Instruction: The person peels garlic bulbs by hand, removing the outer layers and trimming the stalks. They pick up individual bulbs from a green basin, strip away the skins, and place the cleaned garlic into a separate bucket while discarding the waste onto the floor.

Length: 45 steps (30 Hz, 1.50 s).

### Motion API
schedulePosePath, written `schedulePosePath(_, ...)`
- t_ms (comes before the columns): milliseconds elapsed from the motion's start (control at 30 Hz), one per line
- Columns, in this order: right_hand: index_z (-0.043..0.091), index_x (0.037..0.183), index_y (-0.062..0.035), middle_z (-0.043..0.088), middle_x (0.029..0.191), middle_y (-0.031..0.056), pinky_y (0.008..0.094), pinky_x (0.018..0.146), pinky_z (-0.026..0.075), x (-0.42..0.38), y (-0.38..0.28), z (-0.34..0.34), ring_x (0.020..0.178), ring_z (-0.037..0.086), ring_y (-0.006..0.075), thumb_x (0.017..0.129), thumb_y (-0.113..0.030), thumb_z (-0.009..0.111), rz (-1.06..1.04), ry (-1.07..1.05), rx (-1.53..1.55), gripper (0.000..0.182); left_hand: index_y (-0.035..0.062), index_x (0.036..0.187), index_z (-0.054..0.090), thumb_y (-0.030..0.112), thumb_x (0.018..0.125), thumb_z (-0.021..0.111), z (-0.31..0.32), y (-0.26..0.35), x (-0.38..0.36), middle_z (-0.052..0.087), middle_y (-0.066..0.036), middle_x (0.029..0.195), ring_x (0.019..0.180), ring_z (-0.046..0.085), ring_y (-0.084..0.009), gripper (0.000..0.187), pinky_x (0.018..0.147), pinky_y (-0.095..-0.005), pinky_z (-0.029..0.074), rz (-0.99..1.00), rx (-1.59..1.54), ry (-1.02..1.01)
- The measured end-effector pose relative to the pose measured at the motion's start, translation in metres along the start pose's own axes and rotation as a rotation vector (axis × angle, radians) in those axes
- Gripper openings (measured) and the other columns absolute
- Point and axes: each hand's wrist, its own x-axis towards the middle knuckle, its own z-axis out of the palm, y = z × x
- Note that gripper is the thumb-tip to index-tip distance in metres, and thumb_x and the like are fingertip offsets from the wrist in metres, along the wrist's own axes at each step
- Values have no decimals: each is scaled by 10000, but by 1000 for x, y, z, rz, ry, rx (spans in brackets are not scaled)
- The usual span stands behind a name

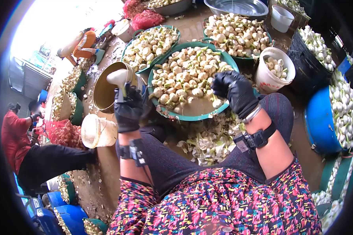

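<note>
My left hand (pixel 128 107), in a black glove, is closed around the stem of a pale, blurred bulb (pixel 118 77), in front of a tan bucket (pixel 99 92). My right hand (pixel 236 93), also black-gloved, has its fingers curled at the right rim of a green basin; anything inside them is hidden. That basin (pixel 192 117) sits between my hands and holds many bulbs (pixel 184 72) with short green stems. Below it, peeled skins and trimmings (pixel 210 147) lie between my legs.
Behind are two more bulb-filled basins (pixel 151 47) (pixel 237 35). A white bucket (pixel 262 76) with some bulbs stands right, beside a black tub (pixel 302 58) and blue tub (pixel 321 121). An empty-looking white bucket (pixel 106 133) lies left. A person in red (pixel 15 133) is farther left.
</note>
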Motion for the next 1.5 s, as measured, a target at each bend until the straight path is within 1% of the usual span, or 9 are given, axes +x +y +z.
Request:
schedulePosePath(167,565,976,-32,618,874,109,373,727,531,23,-19,-15,791,626,228,872,-124,451,-77,41,105,179,-56,1062,525,37,811,552,-15,-86,6,579,-65,773,671,572,-163,270,625,-286,484,-34,876,-391)
schedulePosePath(300,563,956,-40,615,859,101,366,718,529,42,-4,-45,771,623,230,869,-125,454,-87,88,136,164,-29,1173,508,93,816,604,-39,-191,10,620,-101,972,829,599,-161,389,682,-277,486,-593,1008,-162)
schedulePosePath(567,562,956,-21,598,815,57,266,672,497,49,-21,-24,719,596,135,872,-149,522,-46,227,-157,158,35,1183,460,107,709,636,-125,-369,78,595,-206,1010,912,590,-313,511,775,-374,462,-260,1612,-305)
schedulePosePath(767,564,951,-23,618,800,59,278,633,520,51,-19,-18,694,625,165,855,-98,518,20,191,-108,130,17,1186,458,254,619,771,-68,-337,61,574,-197,1093,1021,557,-289,689,887,-347,429,-447,1487,-50)
schedulePosePath(1133,551,913,-17,598,768,71,284,595,535,51,2,-24,663,619,166,836,-66,537,41,216,-125,92,72,964,611,299,652,688,-73,-343,66,647,-146,858,812,621,-286,395,739,-370,475,-442,1671,-505)
schedulePosePath(1233,552,938,-16,590,772,54,267,601,516,52,2,-30,646,599,143,820,-49,566,8,202,-201,124,116,992,631,371,770,612,-53,-284,58,645,-126,920,837,626,-250,339,759,-352,488,-593,1585,-160)
schedulePosePath(1300,552,1034,14,572,870,59,255,692,466,49,4,-31,772,544,116,726,-105,667,-33,92,-312,350,79,1049,604,159,812,606,-76,-254,47,614,-80,945,769,596,-139,250,663,-256,490,-43,1127,-592)
schedulePosePath(1433,397,1273,-3,488,1215,188,341,951,373,37,22,-16,1144,471,265,641,-185,747,-273,-244,-753,745,16,1106,558,138,860,573,44,-166,2,574,-33,847,692,578,-129,275,634,-259,495,-598,417,28)
schedulePosePath(1500,445,1238,5,522,1172,186,344,956,371,32,29,-10,1125,491,267,660,-160,725,-317,-328,-778,663,28,1030,573,177,890,529,41,-151,-11,608,-48,829,719,583,-143,209,610,-288,466,-282,905,-301)
